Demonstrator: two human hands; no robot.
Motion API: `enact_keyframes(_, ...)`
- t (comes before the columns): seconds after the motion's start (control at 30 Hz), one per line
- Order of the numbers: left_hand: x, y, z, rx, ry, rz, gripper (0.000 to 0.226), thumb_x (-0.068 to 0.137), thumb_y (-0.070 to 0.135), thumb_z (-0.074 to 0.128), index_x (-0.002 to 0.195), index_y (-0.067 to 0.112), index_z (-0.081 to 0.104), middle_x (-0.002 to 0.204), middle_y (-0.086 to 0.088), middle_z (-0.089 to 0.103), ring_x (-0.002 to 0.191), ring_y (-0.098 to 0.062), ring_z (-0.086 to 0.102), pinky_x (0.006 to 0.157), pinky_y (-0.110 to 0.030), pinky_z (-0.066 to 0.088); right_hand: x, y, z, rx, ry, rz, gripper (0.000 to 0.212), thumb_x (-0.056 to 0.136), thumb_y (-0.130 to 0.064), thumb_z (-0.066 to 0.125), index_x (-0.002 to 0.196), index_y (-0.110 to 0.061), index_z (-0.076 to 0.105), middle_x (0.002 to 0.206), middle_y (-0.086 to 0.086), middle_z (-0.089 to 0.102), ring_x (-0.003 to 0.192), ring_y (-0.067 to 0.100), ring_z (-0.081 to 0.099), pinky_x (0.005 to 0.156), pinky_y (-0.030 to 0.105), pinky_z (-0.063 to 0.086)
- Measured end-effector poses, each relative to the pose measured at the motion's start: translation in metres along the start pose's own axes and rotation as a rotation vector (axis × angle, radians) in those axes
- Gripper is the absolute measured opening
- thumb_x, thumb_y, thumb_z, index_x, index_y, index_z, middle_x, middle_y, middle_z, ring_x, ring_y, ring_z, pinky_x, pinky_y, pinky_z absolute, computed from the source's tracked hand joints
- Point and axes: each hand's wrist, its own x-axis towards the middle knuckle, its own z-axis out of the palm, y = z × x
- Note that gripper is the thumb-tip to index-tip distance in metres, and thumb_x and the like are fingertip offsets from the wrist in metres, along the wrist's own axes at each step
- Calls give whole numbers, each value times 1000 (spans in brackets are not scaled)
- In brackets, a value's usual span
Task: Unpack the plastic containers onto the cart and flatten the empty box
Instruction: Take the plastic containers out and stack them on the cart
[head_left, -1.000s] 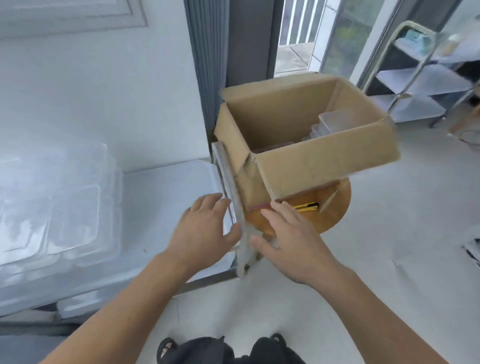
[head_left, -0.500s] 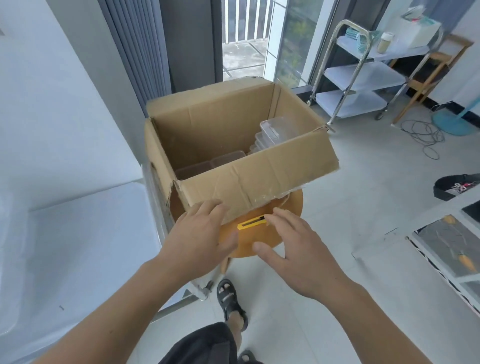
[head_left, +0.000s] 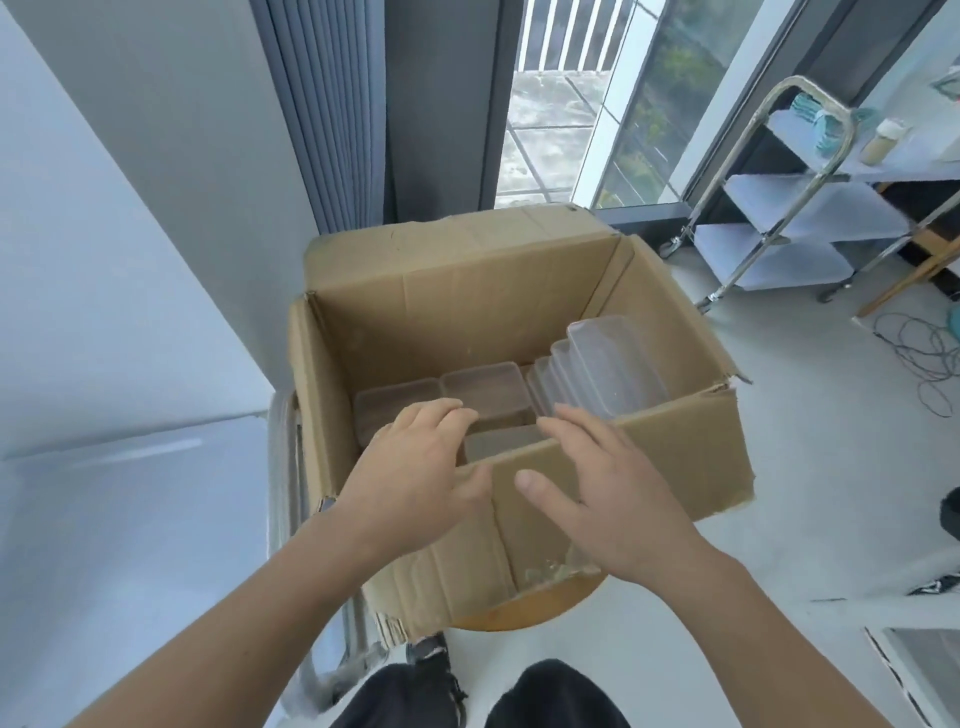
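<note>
An open cardboard box (head_left: 467, 291) stands on a round wooden stool (head_left: 530, 608) in front of me. Inside it, clear plastic containers (head_left: 488, 395) lie flat at the bottom, and a row of clear lids or containers (head_left: 608, 369) stands on edge at the right. My left hand (head_left: 415, 467) and my right hand (head_left: 587, 478) hover over the box's near wall, fingers stretched forward and relaxed, holding nothing. The left fingertips reach over the rim above a container. The white cart top (head_left: 130, 519) lies at my left.
The cart's steel rail (head_left: 283, 467) runs beside the box's left wall. A second steel trolley (head_left: 795, 218) with white shelves stands at the back right near the glass door. Cables (head_left: 919, 353) lie on the floor at right. My feet are below the stool.
Both hands have moved up and forward from in front of the box to over its near rim. The view has shifted so the box's inside now shows.
</note>
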Motion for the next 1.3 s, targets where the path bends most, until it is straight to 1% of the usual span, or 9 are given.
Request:
enact_keyframes(0.17,37,-21,3,-68,46,-126,57,97,46,49,148,20,41,154,6,38,142,-15,32,111,-30,33,67,16,-10,-11,-87,-69,63,97,-59,44,152,-30,34,160,-15,25,147,4,18,117,25,18)
enact_keyframes(0.27,56,-29,10,-104,40,-219,58,97,45,50,148,20,41,153,5,40,141,-16,34,110,-31,36,112,25,-9,-17,-181,-139,63,98,-56,45,153,-27,34,158,-13,29,146,6,23,117,28,24)
enact_keyframes(0.53,111,-45,40,-172,-112,-447,59,96,46,51,149,20,40,152,2,42,138,-20,38,110,-32,37,235,47,31,-283,-543,-340,67,98,-58,46,153,-22,34,156,0,37,141,23,37,108,41,40)
enact_keyframes(0.67,142,-48,53,-209,-186,-525,60,96,46,51,149,19,39,151,-2,43,137,-23,40,109,-35,39,279,68,75,-390,-679,-316,60,96,-57,52,141,-17,48,138,9,54,124,29,53,97,41,48)
enact_keyframes(0.8,159,-53,62,-239,-230,-586,60,97,45,51,149,18,39,148,-6,45,135,-25,42,107,-36,39,304,95,124,-414,-849,-255,44,94,-54,54,117,-18,63,113,6,68,94,22,64,79,34,53)
enact_keyframes(0.87,162,-55,65,-258,-231,-604,60,96,45,52,149,18,39,147,-6,46,135,-25,43,107,-35,39,310,109,141,-442,-917,-224,37,93,-49,54,109,-18,66,103,4,70,87,18,65,73,31,52)
enact_keyframes(1.1,162,-65,75,-300,-234,-657,61,96,44,52,149,17,40,150,-5,45,136,-23,44,109,-36,40,311,137,176,-542,-950,-226,42,93,-37,56,128,-15,61,126,9,65,113,27,63,87,32,48)
enact_keyframes(1.23,161,-68,76,-302,-239,-681,60,96,45,52,148,18,40,148,-5,47,133,-23,47,106,-35,42,314,136,176,-529,-844,-278,30,93,-22,58,120,-14,65,126,12,64,115,30,61,90,34,49)
enact_keyframes(1.3,160,-67,74,-301,-238,-687,61,97,45,51,150,18,39,150,-4,46,134,-22,47,105,-34,42,314,132,170,-512,-817,-314,23,93,-16,57,113,-16,68,121,12,66,112,30,63,85,32,49)
